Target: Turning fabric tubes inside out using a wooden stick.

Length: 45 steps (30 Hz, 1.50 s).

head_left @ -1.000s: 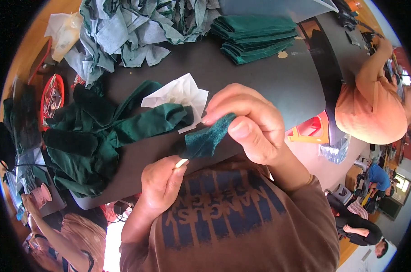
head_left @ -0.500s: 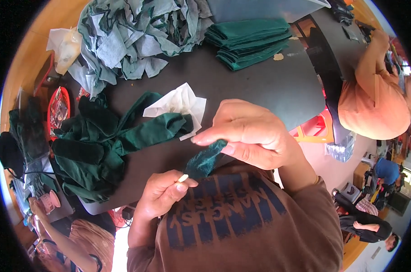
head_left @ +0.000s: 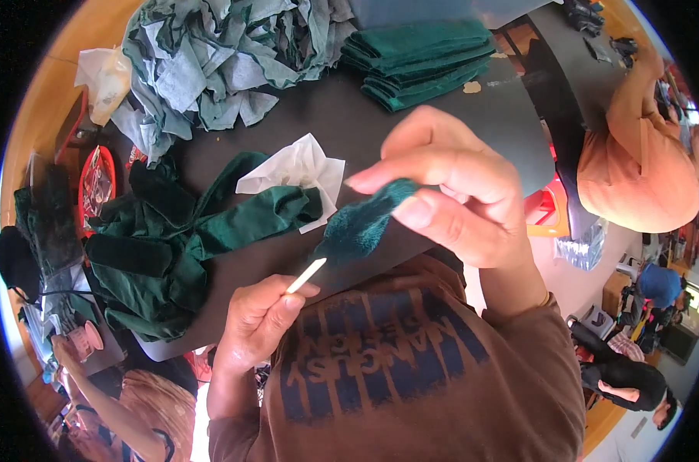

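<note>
My left hand (head_left: 268, 312) is closed in a pinch on a pale thin stick (head_left: 306, 276), which points up and to the right. The stick's upper end meets the lower end of a dark green velvet strip (head_left: 357, 231); whether it runs inside the cloth I cannot tell. My right hand (head_left: 457, 192) pinches the strip's upper end between thumb and fingers, holding it above the table edge. Left of the strip lies a heap of green velvet pieces (head_left: 157, 254), with one long piece reaching toward it. A crumpled white paper (head_left: 295, 165) lies partly under that piece.
Grey-backed green cloth pieces (head_left: 203, 69) heap up at the far left of the dark table (head_left: 303, 108). Folded green velvet (head_left: 419, 61) is stacked beside a clear bin (head_left: 442, 11). A red basket (head_left: 97, 185) stands left. Other people (head_left: 642, 177) sit at both sides.
My right hand has moved up and right with the velvet strip, which now stands farther from my left hand. More of the pale stick shows between hand and cloth.
</note>
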Motion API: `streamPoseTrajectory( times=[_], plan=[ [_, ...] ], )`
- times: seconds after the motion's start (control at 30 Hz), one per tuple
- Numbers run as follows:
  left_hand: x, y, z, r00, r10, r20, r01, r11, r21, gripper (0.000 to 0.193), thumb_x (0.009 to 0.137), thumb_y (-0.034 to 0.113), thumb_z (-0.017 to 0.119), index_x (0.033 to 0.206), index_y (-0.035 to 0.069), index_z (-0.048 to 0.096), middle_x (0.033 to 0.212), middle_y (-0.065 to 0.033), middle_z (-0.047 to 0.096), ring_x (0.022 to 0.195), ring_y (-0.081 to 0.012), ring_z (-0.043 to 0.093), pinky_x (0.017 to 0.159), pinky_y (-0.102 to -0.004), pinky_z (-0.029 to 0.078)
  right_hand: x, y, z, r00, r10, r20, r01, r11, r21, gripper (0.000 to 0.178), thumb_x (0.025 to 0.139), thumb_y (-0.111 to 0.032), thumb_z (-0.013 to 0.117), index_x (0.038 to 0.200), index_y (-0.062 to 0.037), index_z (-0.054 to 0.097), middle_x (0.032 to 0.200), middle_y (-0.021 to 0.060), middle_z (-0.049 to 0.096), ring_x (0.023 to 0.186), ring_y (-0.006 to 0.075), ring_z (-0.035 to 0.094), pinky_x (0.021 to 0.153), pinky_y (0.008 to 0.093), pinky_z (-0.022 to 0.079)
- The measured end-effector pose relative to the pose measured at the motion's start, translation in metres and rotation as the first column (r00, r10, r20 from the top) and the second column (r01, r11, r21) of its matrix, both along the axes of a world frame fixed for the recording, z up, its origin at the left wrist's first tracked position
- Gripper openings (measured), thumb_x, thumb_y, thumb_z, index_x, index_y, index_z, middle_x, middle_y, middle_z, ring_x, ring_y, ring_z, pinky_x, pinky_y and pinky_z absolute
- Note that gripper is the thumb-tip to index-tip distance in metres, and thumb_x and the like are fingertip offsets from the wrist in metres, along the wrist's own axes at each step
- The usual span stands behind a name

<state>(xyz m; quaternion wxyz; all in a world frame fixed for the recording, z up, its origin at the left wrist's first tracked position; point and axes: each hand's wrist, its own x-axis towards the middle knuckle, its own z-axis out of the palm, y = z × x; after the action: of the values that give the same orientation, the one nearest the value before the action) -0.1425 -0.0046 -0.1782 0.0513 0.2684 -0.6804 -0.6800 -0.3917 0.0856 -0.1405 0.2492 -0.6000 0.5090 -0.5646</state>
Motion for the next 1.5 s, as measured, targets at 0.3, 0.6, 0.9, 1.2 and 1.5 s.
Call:
streamPoseTrajectory(
  times=[0.3,0.6,0.9,1.2,1.5],
  plan=[
    [-0.007,0.002,-0.003,0.999,-0.045,0.010,0.046,0.994,-0.098,0.021,0.089,0.017,0.054,0.093,-0.002,0.062,0.071,-0.0075,0.059,0.061,-0.0133,0.056,0.058,-0.0234,0.043,0.034,-0.005,-0.019,0.808,0.036,0.588,-0.140,0.981,0.133,0.012,0.078,-0.008,0.067,0.081,-0.0007,0.058,0.078,0.0040,0.055,0.076,0.0140,0.051,0.068,0.0269,0.040],
    [-0.002,0.002,-0.008,0.997,-0.075,-0.005,0.071,0.964,-0.257,0.019,0.087,0.016,0.055,0.092,-0.001,0.061,0.072,-0.0100,0.061,0.061,-0.0192,0.059,0.057,-0.0265,0.044,0.034,-0.011,-0.025,0.903,0.136,0.408,-0.165,0.986,0.035,0.009,0.077,0.000,0.064,0.079,-0.0004,0.056,0.078,0.0019,0.050,0.070,0.0091,0.046,0.060,0.0220,0.034],
    [-0.005,0.004,-0.009,0.997,-0.070,-0.030,0.060,0.960,-0.275,0.017,0.088,0.015,0.056,0.089,-0.002,0.059,0.066,-0.0093,0.055,0.055,-0.0182,0.054,0.053,-0.0267,0.042,0.042,-0.006,-0.037,0.924,0.140,0.357,-0.132,0.990,-0.047,0.014,0.074,0.002,0.067,0.084,0.0008,0.057,0.080,0.0074,0.056,0.071,0.0141,0.052,0.059,0.0257,0.039],
    [-0.004,0.005,-0.012,0.999,-0.048,-0.008,0.045,0.975,-0.216,0.017,0.088,0.016,0.056,0.090,-0.001,0.059,0.070,-0.0091,0.058,0.058,-0.0189,0.056,0.056,-0.0264,0.043,0.040,-0.003,-0.037,0.926,0.073,0.371,-0.090,0.996,0.029,0.013,0.075,0.001,0.067,0.085,0.0018,0.059,0.080,0.0072,0.057,0.071,0.0132,0.052,0.060,0.0253,0.039],
    [-0.010,0.005,-0.007,0.988,-0.068,0.136,0.070,0.997,-0.013,0.019,0.092,0.017,0.050,0.095,0.001,0.060,0.067,-0.0035,0.054,0.060,-0.0091,0.050,0.055,-0.0231,0.041,0.021,-0.005,-0.025,0.989,-0.029,0.148,0.056,0.983,-0.177,0.018,0.073,-0.009,0.066,0.086,0.0022,0.062,0.086,0.0129,0.057,0.075,0.0224,0.055,0.068,0.0322,0.046]
  ],
)
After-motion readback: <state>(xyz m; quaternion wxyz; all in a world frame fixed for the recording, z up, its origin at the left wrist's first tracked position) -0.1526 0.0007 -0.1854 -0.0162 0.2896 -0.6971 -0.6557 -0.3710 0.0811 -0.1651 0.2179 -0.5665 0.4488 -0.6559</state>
